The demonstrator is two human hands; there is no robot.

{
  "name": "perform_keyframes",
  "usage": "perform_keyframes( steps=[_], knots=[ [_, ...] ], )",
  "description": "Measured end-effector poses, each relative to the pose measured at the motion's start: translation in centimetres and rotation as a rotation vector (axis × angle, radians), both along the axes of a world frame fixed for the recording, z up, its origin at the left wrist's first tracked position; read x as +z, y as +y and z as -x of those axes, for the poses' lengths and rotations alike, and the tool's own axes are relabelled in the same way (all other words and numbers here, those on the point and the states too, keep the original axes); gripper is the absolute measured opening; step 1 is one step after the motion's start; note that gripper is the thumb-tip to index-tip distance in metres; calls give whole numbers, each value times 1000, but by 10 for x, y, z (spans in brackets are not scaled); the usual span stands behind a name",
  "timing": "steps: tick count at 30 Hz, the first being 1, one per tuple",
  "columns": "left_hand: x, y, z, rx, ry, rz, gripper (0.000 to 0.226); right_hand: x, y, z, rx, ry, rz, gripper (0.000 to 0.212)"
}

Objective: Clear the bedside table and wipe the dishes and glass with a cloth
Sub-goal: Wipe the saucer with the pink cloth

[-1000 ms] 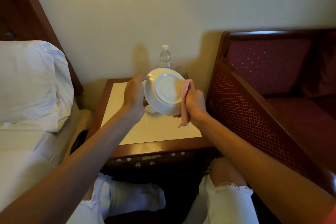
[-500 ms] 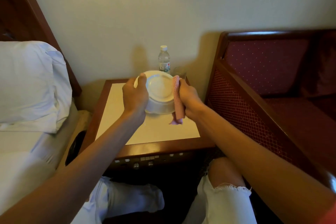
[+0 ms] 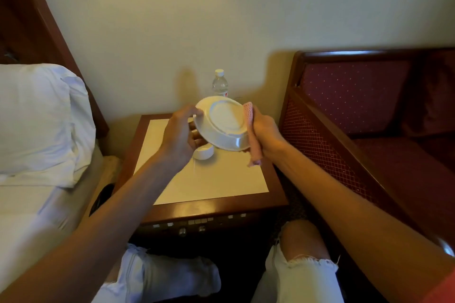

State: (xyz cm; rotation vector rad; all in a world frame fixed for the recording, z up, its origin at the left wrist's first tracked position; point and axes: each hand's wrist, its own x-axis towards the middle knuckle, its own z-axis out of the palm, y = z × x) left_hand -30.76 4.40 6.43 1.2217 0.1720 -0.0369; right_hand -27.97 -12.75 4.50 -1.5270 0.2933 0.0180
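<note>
the water bottle (image 3: 219, 85) at centre frame has a label too small to read. behind the white saucer (image 3: 222, 122), a glass is barely visible. the saucer is tilted, underside toward the camera, above the bedside table (image 3: 211, 179). left hand (image 3: 181, 136) fingers curl on its left rim; right hand (image 3: 264, 130) clamps a pink cloth (image 3: 251, 128) on its right rim. a small white cup (image 3: 203, 152) sits below.
</note>
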Motion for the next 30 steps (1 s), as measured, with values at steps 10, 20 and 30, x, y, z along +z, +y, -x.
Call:
perform_keyframes(
  steps=[10, 20, 30],
  knots=[
    [-5, -14, -15, 359, 50, -170, 17, -12, 35, 12, -26, -37, 111, 44],
    [-10, -16, -9, 280, 50, -160, 20, 16, 17, -17, 1, -65, 188, 39],
    [1, -11, -26, 372, 4, -18, 18, -44, 43, 13, 113, -91, 308, 70]
  ],
)
